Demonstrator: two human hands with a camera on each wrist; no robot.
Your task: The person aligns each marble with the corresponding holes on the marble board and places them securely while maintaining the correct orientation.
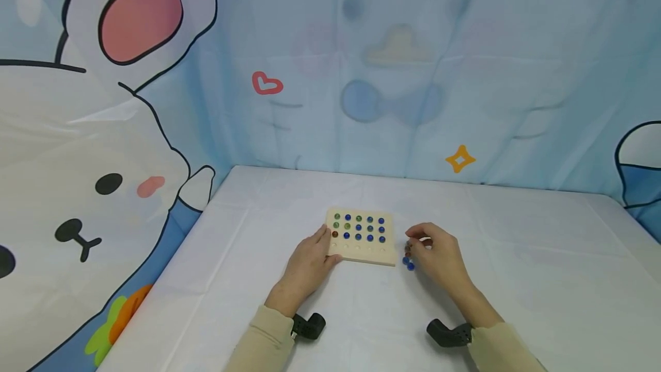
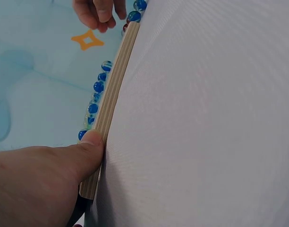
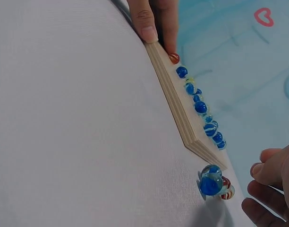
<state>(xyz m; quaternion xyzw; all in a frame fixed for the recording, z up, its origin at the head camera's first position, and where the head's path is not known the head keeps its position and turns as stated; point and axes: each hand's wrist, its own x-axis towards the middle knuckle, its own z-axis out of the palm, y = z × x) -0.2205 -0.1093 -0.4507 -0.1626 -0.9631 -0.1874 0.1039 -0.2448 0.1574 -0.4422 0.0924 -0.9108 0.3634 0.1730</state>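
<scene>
A pale wooden board (image 1: 361, 252) lies on the table, bearing rows of blue and green glass marbles and one reddish-brown marble (image 1: 334, 234). Bare hollows show along its near row. My left hand (image 1: 308, 264) holds the board's near left corner, with the thumb (image 2: 91, 137) against the near edge and the fingers along the left side. Just right of the board, a small cluster of loose blue and reddish marbles (image 3: 211, 185) sits on the cloth. Over these hovers my right hand (image 1: 439, 254), fingers loosely bent; no marble shows between its fingertips in the right wrist view.
A white cloth (image 1: 542, 268) covers the table. Behind it hangs a light blue curtain (image 1: 310, 131) with cartoon prints, and a large printed animal (image 1: 77, 148) fills the left side. Black wrist-camera mounts (image 1: 448, 334) stick out inward from both wrists.
</scene>
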